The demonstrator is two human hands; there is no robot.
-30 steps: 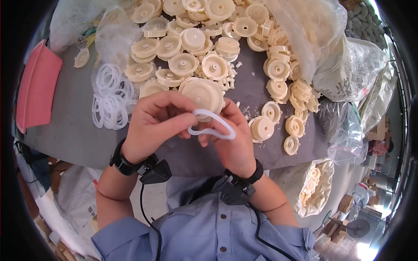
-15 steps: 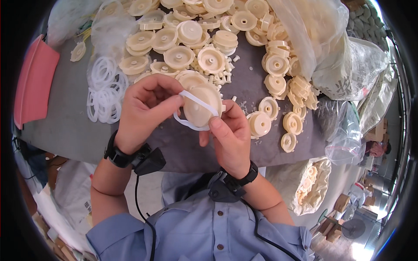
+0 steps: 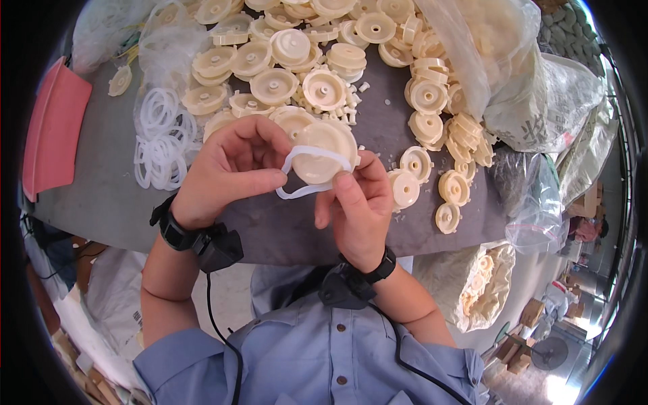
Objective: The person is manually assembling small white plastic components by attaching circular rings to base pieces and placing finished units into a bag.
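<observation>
My right hand (image 3: 361,206) grips a round cream plastic cap (image 3: 327,165) at its lower right edge, the smooth face toward me. With its thumb it presses a flexible white sealing ring (image 3: 312,192) against the cap. The ring is bent out of round; one strand crosses the cap's face and the rest hangs off the lower left. My left hand (image 3: 236,165) is closed at the ring's left end, thumb tip and curled fingers touching it. Part of its finger contact is hidden. Behind the held cap lies another cream cap (image 3: 291,120) on the table.
Many cream caps (image 3: 273,86) cover the table's (image 3: 378,243) far side, with small pegs (image 3: 349,108) among them. White rings (image 3: 162,158) lie in a loose pile at left, near a pink tray (image 3: 57,128). Plastic bags (image 3: 540,108) and stacked caps (image 3: 466,138) stand right.
The cap has moved slightly up and right. The ring's strand now crosses it more nearly level, and my left thumb has slid lower along the ring's left end.
</observation>
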